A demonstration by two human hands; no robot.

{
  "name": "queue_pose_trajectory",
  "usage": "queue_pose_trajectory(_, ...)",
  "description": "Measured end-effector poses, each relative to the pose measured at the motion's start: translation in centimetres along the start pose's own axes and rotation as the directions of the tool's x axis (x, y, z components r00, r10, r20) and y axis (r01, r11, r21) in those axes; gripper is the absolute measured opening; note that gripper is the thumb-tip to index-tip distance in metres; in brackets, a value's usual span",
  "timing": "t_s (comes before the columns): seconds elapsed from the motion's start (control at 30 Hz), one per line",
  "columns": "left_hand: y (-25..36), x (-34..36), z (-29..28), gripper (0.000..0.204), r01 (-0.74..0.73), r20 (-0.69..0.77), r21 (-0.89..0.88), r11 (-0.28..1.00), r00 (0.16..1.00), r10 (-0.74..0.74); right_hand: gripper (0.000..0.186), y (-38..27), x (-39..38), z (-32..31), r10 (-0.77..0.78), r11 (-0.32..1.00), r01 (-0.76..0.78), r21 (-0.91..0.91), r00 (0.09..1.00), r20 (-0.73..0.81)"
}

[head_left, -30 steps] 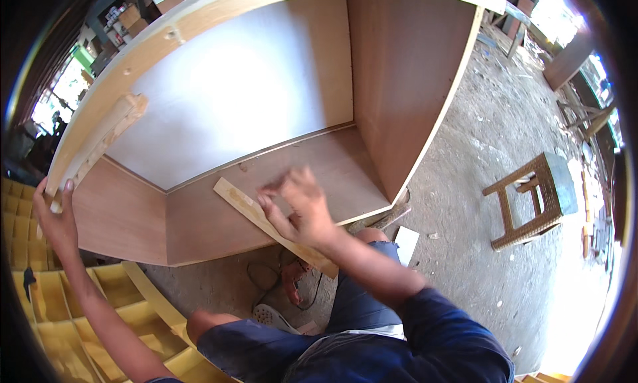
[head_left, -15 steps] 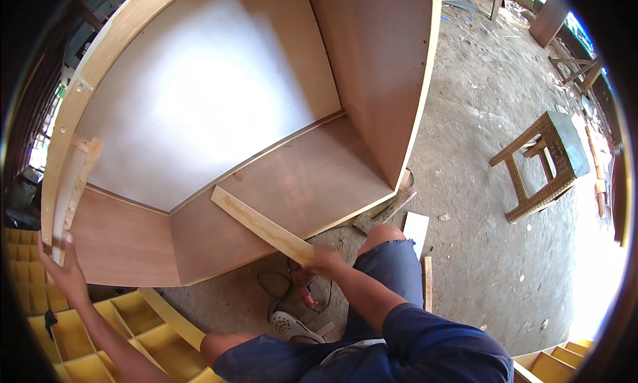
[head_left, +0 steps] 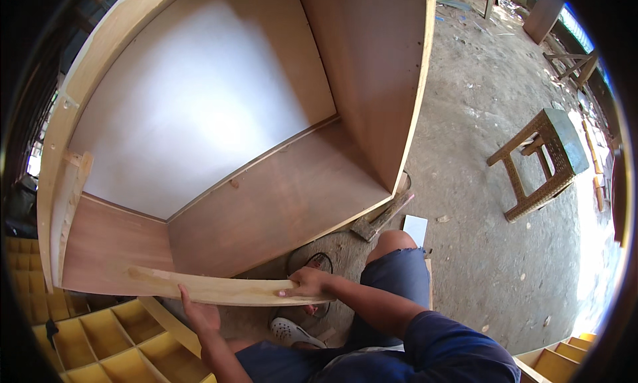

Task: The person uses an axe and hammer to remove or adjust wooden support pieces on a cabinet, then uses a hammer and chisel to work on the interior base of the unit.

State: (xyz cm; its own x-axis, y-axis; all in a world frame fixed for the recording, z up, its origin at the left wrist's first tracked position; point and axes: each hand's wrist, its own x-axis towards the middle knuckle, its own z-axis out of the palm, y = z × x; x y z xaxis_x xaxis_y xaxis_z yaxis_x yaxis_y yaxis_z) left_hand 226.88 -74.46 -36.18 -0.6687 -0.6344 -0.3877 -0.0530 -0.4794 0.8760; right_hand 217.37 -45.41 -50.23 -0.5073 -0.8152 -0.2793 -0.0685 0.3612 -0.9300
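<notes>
A long pale wooden strip (head_left: 232,290) lies level across the lower front of a large open wooden cabinet box (head_left: 266,203). My right hand (head_left: 309,283) grips the strip near its right end, thumb on the near face. Under the strip's left half, my left hand (head_left: 203,314) holds its lower edge with one digit up against the near face; its other fingers are partly hidden. The strip's left end overlaps the box's left inner panel in view. A narrow wooden piece (head_left: 76,197) stands along the box's left edge.
A hammer-like tool (head_left: 372,225) and a white piece of board (head_left: 415,230) lie on the floor by my knee. A woven stool (head_left: 541,164) stands to the right. Yellow compartmented trays (head_left: 109,336) sit at lower left. A dark cord (head_left: 323,255) loops near my foot.
The strip has swung from slanting into the box to lying level before it. My left hand has left the box's left edge and come to the strip. My right hand has shifted slightly.
</notes>
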Motion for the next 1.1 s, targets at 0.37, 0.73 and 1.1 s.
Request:
queue_pose_trajectory(0.37,0.9,0.4,0.8,0.057,-0.204,-0.058,-0.146,0.968,0.979,0.197,0.056,16.7,2.2,-5.4,0.567,0.362,-0.932,0.023,0.2,-0.799)
queue_pose_trajectory(0.73,1.7,-1.2,3.2,0.045,-0.209,0.047,-0.129,0.969,0.975,0.216,0.054,21.1,2.3,-7.7,0.65,0.274,-0.932,-0.236,0.361,-0.669)
queue_pose_trajectory(1.1,0.8,1.8,2.3,0.044,-0.119,0.13,-0.191,0.974,0.981,0.146,0.089,16.8,0.5,-8.5,0.551,0.272,-0.765,-0.583,0.621,-0.557)
